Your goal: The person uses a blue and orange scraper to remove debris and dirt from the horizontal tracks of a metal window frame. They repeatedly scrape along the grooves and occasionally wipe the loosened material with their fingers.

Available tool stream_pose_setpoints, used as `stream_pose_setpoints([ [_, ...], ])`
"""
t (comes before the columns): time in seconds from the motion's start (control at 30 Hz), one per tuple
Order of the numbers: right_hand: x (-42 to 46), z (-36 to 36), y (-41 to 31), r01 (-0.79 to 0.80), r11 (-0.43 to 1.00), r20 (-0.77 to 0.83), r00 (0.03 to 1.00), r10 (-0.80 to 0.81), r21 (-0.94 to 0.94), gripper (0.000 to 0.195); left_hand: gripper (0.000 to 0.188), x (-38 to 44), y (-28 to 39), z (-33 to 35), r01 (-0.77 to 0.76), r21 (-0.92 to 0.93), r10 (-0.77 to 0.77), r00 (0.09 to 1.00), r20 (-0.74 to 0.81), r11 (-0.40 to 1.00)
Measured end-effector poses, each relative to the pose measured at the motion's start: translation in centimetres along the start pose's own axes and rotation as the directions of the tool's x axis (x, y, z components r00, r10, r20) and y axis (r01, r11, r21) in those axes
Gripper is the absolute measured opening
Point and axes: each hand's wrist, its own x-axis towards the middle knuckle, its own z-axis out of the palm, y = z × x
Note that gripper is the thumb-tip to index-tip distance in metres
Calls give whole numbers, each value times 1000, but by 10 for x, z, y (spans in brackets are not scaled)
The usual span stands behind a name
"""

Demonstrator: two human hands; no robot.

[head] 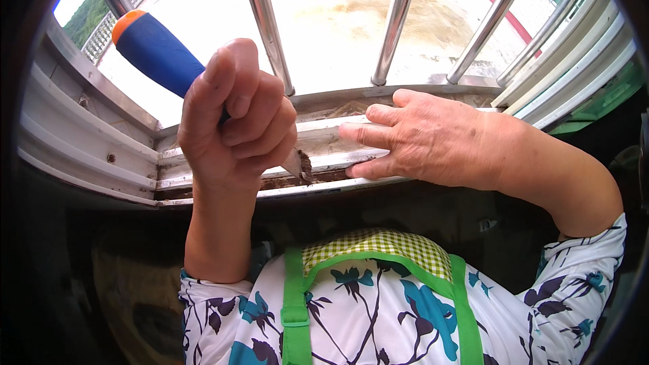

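Note:
My left hand (236,111) is closed round a tool with a blue handle (157,55) and an orange butt end, which points up and to the left. Below the fist, a flat metal blade (292,163) comes out, with brown dirt (304,166) clinging at its tip. That tip is in the dirty near channel of a white window sill track (334,188). My right hand (426,139) lies palm down across the track's rails to the right of the blade, fingers spread, holding nothing visible. The fist hides part of the handle and track.
Metal window bars (398,20) rise beyond the sill, with bright paved ground (329,20) outside. White frame channels (86,132) stand at the left. More white frame rails (573,61) and green glass (603,101) are at the right. A green-trimmed checked apron (377,253) covers my chest.

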Motion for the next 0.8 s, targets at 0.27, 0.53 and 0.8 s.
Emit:
stream_pose_setpoints([
  [0.27, -17, 17, 7, 67, 972, -247, 969, -10, 224, 17, 30, 0, -2, 0, 11, 6, -11, 1000, -12, 1000],
  [0.53, -25, 30, 2, 33, 941, -270, 961, 63, 338, 7, 30, 0, -4, 9, 16, -11, -16, 999, -36, 1000],
  [0.8, -26, 28, -5, 38, 963, -268, 963, 37, 267, 8, 31, -1, -5, 7, 29, -40, -32, 997, -72, 999],
])
